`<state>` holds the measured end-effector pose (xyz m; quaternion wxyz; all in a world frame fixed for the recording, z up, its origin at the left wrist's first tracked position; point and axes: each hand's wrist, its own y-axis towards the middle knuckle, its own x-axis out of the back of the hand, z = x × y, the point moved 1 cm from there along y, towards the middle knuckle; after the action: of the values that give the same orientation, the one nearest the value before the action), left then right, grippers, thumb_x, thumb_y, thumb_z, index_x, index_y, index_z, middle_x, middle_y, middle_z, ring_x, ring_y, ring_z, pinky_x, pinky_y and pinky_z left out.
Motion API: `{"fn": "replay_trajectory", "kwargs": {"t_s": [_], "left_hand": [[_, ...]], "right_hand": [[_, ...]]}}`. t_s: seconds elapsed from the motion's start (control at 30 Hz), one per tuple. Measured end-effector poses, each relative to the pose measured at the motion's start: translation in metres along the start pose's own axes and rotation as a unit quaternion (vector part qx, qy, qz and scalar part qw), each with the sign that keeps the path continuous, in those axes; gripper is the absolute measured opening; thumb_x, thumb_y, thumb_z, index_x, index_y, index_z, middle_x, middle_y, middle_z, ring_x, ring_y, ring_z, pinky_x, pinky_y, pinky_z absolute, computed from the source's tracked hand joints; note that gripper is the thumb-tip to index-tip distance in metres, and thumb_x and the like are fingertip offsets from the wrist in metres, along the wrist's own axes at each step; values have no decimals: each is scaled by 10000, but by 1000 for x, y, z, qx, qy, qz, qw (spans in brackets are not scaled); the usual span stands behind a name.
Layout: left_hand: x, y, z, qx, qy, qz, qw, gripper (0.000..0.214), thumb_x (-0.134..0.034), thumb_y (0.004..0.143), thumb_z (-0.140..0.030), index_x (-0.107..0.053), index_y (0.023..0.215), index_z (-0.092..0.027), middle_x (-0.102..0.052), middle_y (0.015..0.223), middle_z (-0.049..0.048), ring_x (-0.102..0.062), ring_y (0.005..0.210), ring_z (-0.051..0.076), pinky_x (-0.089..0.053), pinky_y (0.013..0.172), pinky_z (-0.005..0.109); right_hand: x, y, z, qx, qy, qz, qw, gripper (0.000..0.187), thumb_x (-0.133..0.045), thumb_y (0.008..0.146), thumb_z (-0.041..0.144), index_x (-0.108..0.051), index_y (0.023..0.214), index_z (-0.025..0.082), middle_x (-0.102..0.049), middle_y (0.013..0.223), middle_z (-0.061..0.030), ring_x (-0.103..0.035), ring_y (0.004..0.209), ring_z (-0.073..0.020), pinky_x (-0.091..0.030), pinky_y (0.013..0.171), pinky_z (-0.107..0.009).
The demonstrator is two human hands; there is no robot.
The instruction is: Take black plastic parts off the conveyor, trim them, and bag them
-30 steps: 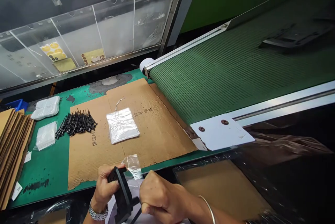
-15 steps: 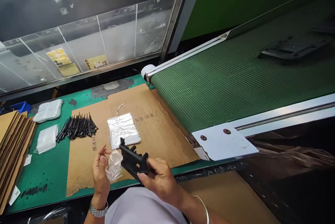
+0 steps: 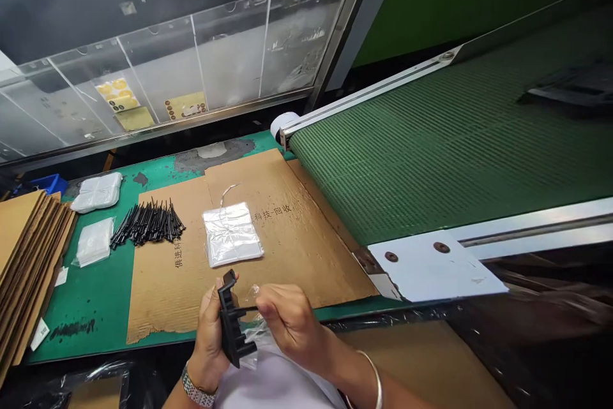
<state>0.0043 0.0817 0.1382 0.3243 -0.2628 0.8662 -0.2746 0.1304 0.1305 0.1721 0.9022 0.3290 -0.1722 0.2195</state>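
Head view: fingers of left hand are wrapping a black plastic part, fingers of right hand are pinching clear plastic film near the cardboard sheet's lower edge.

Black comb-shaped plastic part, green finely ribbed conveyor belt, teal workbench mat with dark smudges, brown cardboard sheet with black characters, black cable ties, yellow-and-black dotted stickers, blue bin
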Motion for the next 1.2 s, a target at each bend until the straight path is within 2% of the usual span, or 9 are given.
{"fn": "replay_trajectory", "kwargs": {"t_s": [0.2, 0.37, 0.53, 0.6, 0.77, 0.93, 1.1, 1.17, 1.2], "left_hand": [[-3, -4, 4, -7, -24, -5, 1000, 312, -794, 504, -362, -615, 636, -143, -528, 577, -41, -483, 529, 83, -389, 513, 203], [1, -1, 5, 26, -2, -37, 999, 379, -750, 550, -418, -641, 760, -123, -402, 462, -82, -387, 414, 60, -305, 410, 192], [0, 0, 0, 23, 9, -33, 999, 471, -755, 509, -471, -635, 795, -117, -405, 447, -86, -366, 384, 50, -287, 376, 178], [-2, -1, -2, -6, 10, -15, 1000, 442, -738, 541, -478, -628, 794, -133, -416, 450, -86, -367, 384, 48, -305, 386, 173], [-3, -4, 0, -82, 19, -5, 996, 304, -706, 619, -427, -633, 768, -172, -534, 552, -53, -470, 484, 76, -386, 476, 185], [2, -7, 1, -116, 46, -13, 992, 349, -698, 627, -419, -649, 863, -167, -638, 763, 12, -563, 698, 140, -449, 621, 222], [13, -6, 3, -90, 46, -22, 995, 366, -699, 623, -421, -665, 871, -154, -554, 606, -21, -489, 542, 98, -391, 465, 192], [18, -3, 5, -60, 32, 21, 997, 316, -692, 642, -398, -678, 835, -148, -510, 529, -32, -425, 464, 72, -347, 423, 180], [19, -1, 6, -33, 27, 76, 996, 312, -673, 664, -404, -684, 832, -142, -478, 470, -36, -380, 418, 62, -314, 397, 177]], "right_hand": [[-11, 10, -9, 27, -64, 38, 997, 458, -218, 953, 299, -436, 571, 173, -415, 483, 29, -353, 431, -87, -235, 452, -236], [-11, -3, -2, 75, -104, 66, 990, 509, -169, 960, 302, -436, 546, 175, -417, 451, 25, -328, 406, -99, -202, 449, -265], [-3, -16, 7, 112, -86, 123, 982, 552, -125, 961, 338, -430, 530, 178, -420, 445, 23, -333, 407, -104, -202, 441, -275], [0, -17, 6, 81, -57, 107, 989, 547, -122, 961, 342, -414, 528, 179, -410, 447, 27, -337, 408, -96, -223, 441, -263], [-7, -12, 0, -43, -57, -10, 997, 473, -190, 961, 306, -390, 550, 182, -381, 462, 37, -336, 406, -80, -238, 437, -234], [-17, -11, -3, -71, -87, 1, 994, 445, -231, 953, 277, -409, 557, 182, -410, 456, 35, -361, 398, -77, -231, 432, -231], [-12, -13, -9, -92, -121, 22, 988, 466, -235, 950, 283, -461, 556, 177, -464, 455, 18, -392, 405, -84, -236, 449, -237], [-12, -13, -15, -107, -129, 42, 985, 484, -231, 948, 300, -492, 561, 173, -489, 459, 8, -420, 416, -89, -237, 457, -239], [-12, -13, -20, -119, -130, 59, 983, 491, -234, 946, 313, -507, 564, 171, -500, 461, 5, -432, 421, -91, -236, 456, -238]]}}
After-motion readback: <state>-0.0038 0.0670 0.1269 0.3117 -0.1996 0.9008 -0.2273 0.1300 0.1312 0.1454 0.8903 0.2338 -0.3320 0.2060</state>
